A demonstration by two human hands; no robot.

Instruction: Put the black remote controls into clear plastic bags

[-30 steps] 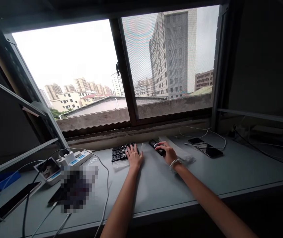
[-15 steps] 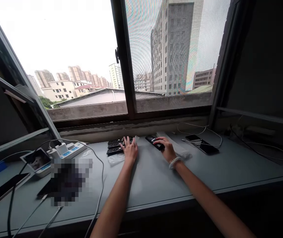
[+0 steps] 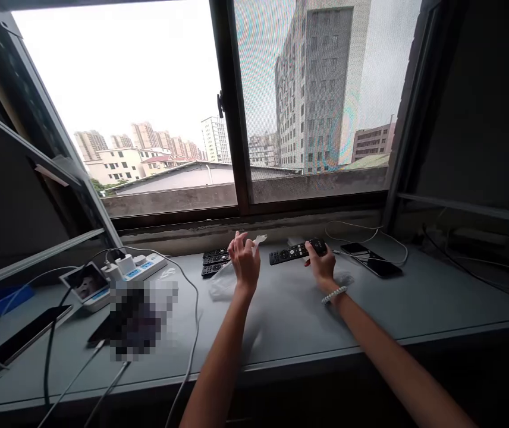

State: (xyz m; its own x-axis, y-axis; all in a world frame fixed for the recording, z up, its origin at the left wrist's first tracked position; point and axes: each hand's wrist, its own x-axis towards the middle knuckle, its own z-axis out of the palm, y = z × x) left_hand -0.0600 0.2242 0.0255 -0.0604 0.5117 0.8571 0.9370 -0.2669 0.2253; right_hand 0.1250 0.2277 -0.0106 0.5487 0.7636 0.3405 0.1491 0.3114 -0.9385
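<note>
My right hand grips one end of a black remote control and holds it level above the grey table, its buttons facing me. My left hand is raised off the table and pinches a clear plastic bag by its upper edge; the bag hangs down to the table. A stack of black remotes lies just left of my left hand, near the window ledge. Another clear bag lies under my right wrist, which wears a bead bracelet.
A white power strip with plugs and cables sits at the left, beside a small photo card. Two dark phones with a white cable lie at the right. Another phone lies far left. A window frame rises behind.
My right hand lifted the remote off the table and turned it sideways. My left hand left the stack of remotes and picked up the clear bag.
</note>
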